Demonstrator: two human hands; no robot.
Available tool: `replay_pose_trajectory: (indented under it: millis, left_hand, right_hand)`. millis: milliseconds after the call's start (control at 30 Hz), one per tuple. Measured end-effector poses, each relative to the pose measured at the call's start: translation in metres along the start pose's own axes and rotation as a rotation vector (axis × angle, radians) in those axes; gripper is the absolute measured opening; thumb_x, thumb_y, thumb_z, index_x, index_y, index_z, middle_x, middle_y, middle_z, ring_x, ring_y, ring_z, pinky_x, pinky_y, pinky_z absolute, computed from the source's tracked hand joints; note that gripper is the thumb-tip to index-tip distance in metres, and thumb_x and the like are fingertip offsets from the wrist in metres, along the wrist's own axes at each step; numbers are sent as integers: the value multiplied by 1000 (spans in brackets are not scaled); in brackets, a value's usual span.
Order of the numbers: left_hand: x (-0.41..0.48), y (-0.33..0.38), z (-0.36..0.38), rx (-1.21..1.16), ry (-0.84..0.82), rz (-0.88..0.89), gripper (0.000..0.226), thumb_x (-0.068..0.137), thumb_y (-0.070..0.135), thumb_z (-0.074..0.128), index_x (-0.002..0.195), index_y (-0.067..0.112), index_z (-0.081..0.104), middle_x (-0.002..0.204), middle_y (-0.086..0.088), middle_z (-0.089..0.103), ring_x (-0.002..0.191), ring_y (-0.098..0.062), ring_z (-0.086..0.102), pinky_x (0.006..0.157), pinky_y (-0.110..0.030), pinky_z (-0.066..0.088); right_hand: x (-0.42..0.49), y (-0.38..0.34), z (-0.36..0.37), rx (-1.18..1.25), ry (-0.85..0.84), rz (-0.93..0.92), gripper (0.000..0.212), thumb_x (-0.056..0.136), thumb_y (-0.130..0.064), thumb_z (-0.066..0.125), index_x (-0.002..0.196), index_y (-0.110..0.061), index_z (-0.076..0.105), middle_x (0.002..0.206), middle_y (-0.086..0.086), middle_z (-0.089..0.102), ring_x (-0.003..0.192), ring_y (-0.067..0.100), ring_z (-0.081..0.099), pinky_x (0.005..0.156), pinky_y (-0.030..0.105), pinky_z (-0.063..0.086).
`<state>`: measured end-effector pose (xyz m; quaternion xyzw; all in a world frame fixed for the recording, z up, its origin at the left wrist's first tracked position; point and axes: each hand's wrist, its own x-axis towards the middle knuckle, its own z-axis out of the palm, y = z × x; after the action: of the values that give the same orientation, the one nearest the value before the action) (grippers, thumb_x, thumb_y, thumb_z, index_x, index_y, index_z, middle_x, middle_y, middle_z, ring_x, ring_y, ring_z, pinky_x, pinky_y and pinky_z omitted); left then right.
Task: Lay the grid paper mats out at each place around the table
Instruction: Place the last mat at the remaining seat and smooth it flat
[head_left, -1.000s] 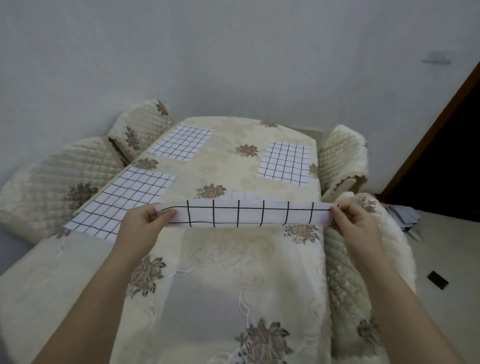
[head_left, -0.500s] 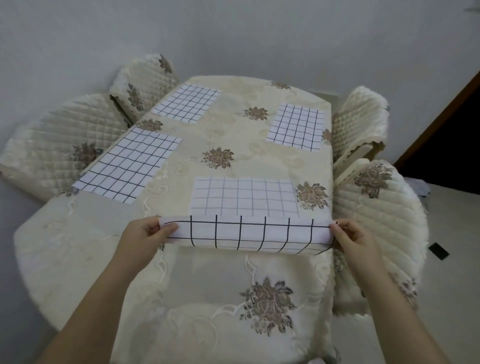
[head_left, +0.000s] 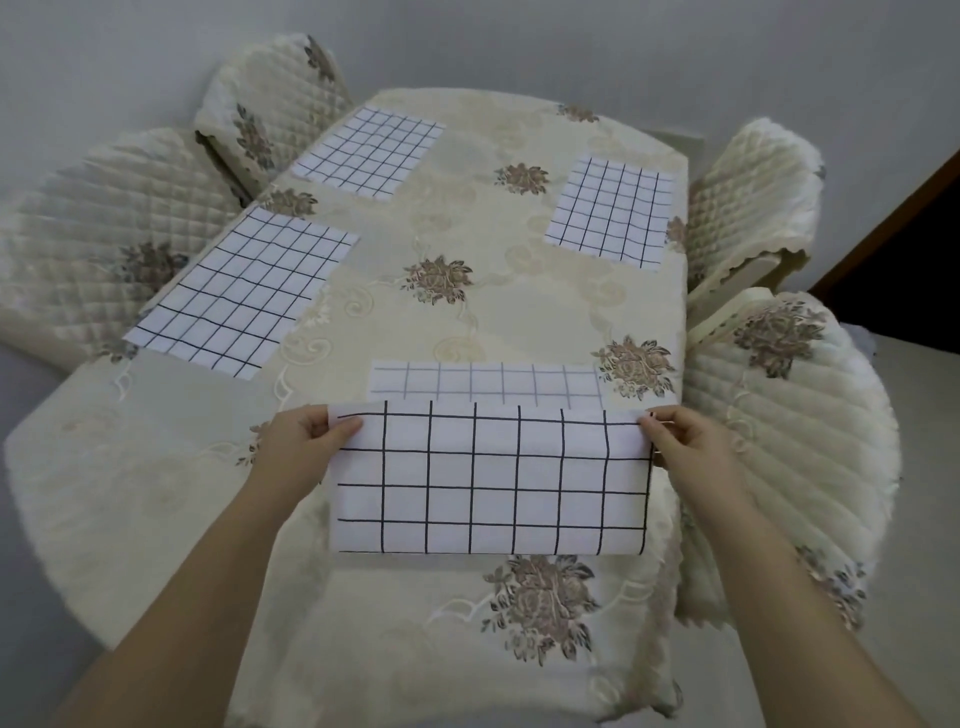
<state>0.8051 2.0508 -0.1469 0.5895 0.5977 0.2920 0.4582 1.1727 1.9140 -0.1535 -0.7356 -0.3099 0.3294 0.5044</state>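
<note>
Since half a second ago, the grid mat (head_left: 488, 478) you hold has swung to show more of its face, hanging between your hands above the table's (head_left: 493, 322) near edge. Your left hand (head_left: 306, 441) and right hand (head_left: 685, 441) each pinch an upper corner. Just beyond your hands a paler mat (head_left: 483, 384) lies flat. A near mat (head_left: 244, 291) and a far mat (head_left: 369, 150) lie ahead of your left hand, and a third mat (head_left: 610, 213) ahead of your right. Four look placed; this one seems left.

Table (head_left: 519, 332) with cream floral cloth at centre. Quilted left chairs (head_left: 104, 234) at 10 o'clock, right chairs (head_left: 789, 441) at 3. Grey wall (head_left: 519, 41) at 12. Dark doorway (head_left: 893, 260) at 2, pale floor (head_left: 924, 493) below it.
</note>
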Motion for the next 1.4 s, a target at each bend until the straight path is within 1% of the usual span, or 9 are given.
replay_pose_trajectory:
  millis: [167,367,500,600,800,933,1100,1200,1400]
  left_hand:
    - [33,-9,11,44,-7,-26,31,85,20,69,80,-10,63,67,-11,59,59,-13,50,54,-25,35]
    - [72,-20,20,50,-50,-132,37,83,28,69,76,-7,62,68,-14,56,62,-17,49,60,-29,36]
    - [90,-18,29,90,-22,-162,38,86,20,67,53,13,48,41,12,43,49,-16,36,52,-25,28]
    - [102,-14,35,144,-1,-136,45,86,13,65,48,20,43,34,10,41,51,-14,37,52,-26,25]
    - [128,-21,41,277,32,-92,34,86,18,66,57,11,49,53,-1,43,56,-17,41,53,-28,28]
    - [136,-21,45,283,33,-90,10,86,18,67,80,10,69,74,-3,65,74,-19,57,64,-26,39]
    - [132,-15,48,365,93,-10,44,87,19,67,129,9,58,118,-8,61,110,-24,57,92,-30,42]
    - [119,-6,62,435,45,174,37,85,15,69,120,7,64,119,-12,62,114,-30,55,98,-32,37]
    - [67,-1,129,754,-408,436,39,89,20,56,127,14,58,140,-7,49,134,-28,39,112,-36,27]
  right_hand:
    - [34,7,19,-46,11,55,10,89,-10,64,79,-6,65,61,6,52,61,19,46,62,33,44]
    - [76,18,42,-153,51,138,18,86,-14,67,69,-18,62,59,-2,55,62,19,48,68,39,47]
    - [95,18,53,-194,69,165,16,87,-14,65,72,-18,62,68,3,56,70,21,51,73,39,50]
    - [107,19,58,-223,91,187,12,86,-15,65,74,-17,65,68,2,60,72,21,54,76,42,52]
    - [121,21,67,-272,135,176,6,86,-13,65,80,-12,65,66,-4,59,70,20,53,69,29,43]
    - [124,21,70,-340,162,150,7,85,-13,64,90,-10,69,74,0,63,78,19,57,69,24,40]
    - [121,21,77,-597,205,-24,29,85,-13,63,113,-7,64,106,13,61,103,30,55,87,32,38]
    - [104,14,101,-661,79,-170,28,84,-7,61,112,-6,64,113,16,57,112,33,50,91,29,33]
    - [51,13,169,-894,-344,-437,43,81,-26,45,116,-12,65,122,16,61,112,38,57,89,47,50]
